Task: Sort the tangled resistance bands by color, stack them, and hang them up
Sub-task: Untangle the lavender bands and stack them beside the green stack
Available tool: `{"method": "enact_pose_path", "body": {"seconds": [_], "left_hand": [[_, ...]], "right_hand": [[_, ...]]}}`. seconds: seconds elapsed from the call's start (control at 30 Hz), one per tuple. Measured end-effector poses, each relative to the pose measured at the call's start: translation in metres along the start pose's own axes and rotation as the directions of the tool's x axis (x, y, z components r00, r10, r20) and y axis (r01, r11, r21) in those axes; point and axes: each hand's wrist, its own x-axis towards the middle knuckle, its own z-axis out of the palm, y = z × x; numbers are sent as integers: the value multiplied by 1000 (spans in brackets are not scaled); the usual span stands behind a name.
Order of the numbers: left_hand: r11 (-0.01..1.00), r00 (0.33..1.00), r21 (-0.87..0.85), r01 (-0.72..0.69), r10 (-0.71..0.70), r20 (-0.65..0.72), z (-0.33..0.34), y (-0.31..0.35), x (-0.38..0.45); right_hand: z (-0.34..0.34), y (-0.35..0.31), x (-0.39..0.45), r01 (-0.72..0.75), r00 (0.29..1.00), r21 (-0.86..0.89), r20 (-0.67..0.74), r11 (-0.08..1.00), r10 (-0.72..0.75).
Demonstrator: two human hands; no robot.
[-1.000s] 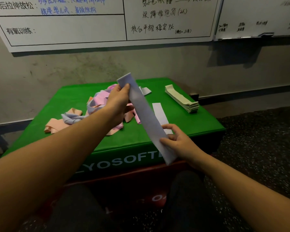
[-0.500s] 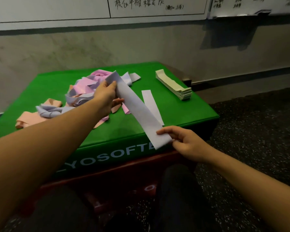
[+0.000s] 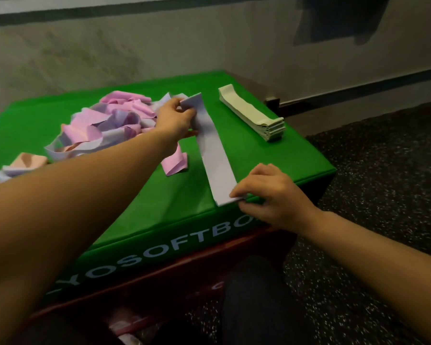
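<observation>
lavender band lies flat on green surface, long axis far-to-near; left hand pinches far end, right hand pinches near end.

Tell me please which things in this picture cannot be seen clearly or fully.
- Head view, lavender band: whether another band lies under it; the band itself covers that spot.
- Head view, tangled pile: its number of bands; they overlap, and the left forearm covers part.
- Head view, pale green stack: the band count; the layers are too thin.
- Head view, green box: its printed word, cut by the left forearm and the right hand.
</observation>
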Motion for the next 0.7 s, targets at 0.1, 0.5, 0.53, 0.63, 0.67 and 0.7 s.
{"method": "enact_pose_path", "body": {"seconds": [0.1, 0.5, 0.53, 0.63, 0.67, 0.7], "left_hand": [[993, 998, 109, -52, 54, -16, 11, -8, 30], [886, 995, 452, -99, 79, 64, 22, -59, 91], [867, 994, 486, -110, 86, 72, 21, -62, 93], [808, 987, 568, -158, 115, 111, 19, -69, 99], [787, 984, 591, -178, 130, 123, 18, -71, 100], [766, 981, 612, -195, 142, 135, 17, -72, 102]], "right_hand": [[9, 21, 8, -24, 999, -41, -34, 999, 23], [42, 58, 8, -17, 988, 20, 153, 1000, 14], [42, 58, 7, -19, 987, 34, 160, 999, 13], [41, 60, 7, -22, 983, 50, 181, 999, 13], [41, 60, 7, -24, 984, 49, 180, 999, 15], [40, 60, 6, -25, 984, 46, 177, 999, 17]]}}
